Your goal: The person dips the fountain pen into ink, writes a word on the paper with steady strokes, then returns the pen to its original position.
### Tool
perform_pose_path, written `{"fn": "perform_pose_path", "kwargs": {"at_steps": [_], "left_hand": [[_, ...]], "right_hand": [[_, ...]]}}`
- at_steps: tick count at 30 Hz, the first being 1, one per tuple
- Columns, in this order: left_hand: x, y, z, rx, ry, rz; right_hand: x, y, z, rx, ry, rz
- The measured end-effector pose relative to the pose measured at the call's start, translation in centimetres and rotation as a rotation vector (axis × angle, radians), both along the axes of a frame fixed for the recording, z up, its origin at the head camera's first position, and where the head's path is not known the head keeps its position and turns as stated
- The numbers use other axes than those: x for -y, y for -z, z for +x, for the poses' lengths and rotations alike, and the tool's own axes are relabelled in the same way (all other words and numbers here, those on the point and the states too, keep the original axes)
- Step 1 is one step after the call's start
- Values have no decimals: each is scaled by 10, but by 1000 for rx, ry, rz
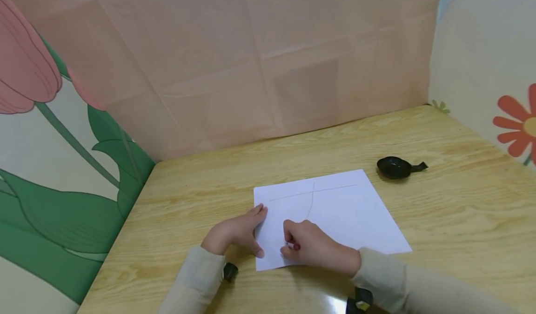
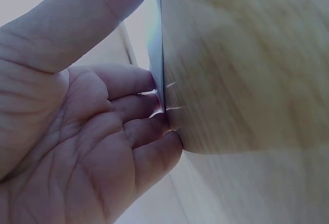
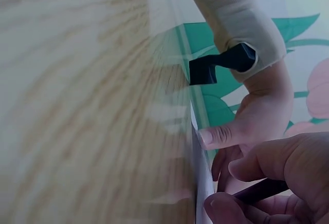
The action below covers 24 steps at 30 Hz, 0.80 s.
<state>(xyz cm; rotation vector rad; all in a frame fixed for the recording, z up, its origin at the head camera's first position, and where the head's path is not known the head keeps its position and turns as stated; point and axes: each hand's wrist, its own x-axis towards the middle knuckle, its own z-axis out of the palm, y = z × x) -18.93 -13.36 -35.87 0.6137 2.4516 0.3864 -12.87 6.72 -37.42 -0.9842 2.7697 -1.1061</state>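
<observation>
A white sheet of paper [image 1: 343, 221] lies on the table, bearing a long thin line across its upper part and a slightly curved line running down through it. Between thumb and fingers, my right hand [image 1: 311, 245] pinches a slim dark pencil [image 3: 262, 190] over the lower left of the sheet. The pencil's reddish end shows in the head view; its tip is hidden behind the hand. My left hand [image 1: 238, 230] rests at the paper's left edge, thumb and fingers spread apart and touching it. In the left wrist view, the fingers [image 2: 154, 157] lie along the sheet's edge.
A small black pan-shaped dish [image 1: 394, 167] with a short handle sits on the wooden table [image 1: 201, 188], beyond the paper's right corner. A pinkish panel [image 1: 259, 63] stands along the back. Flower-printed walls flank the table on the left and right.
</observation>
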Motion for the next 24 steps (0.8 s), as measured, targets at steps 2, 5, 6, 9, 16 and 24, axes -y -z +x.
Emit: {"fn": "perform_pose_path", "kwargs": {"at_steps": [2, 5, 6, 9, 16, 24], "left_hand": [[1, 1, 0, 3, -2, 0], [1, 2, -1, 4, -6, 1], [1, 2, -1, 3, -6, 1], [1, 2, 0, 1, -7, 0], [0, 1, 1, 7, -16, -11], [0, 1, 1, 11, -13, 10]], "right_hand": [[1, 0, 1, -5, -5, -8], [0, 0, 1, -12, -11, -45], [-1, 1, 1, -10, -10, -67], [-4, 3, -3, -63, -5, -152], [-23, 0, -29, -151, 127, -203], [-54, 4, -64, 212, 406, -327]]}}
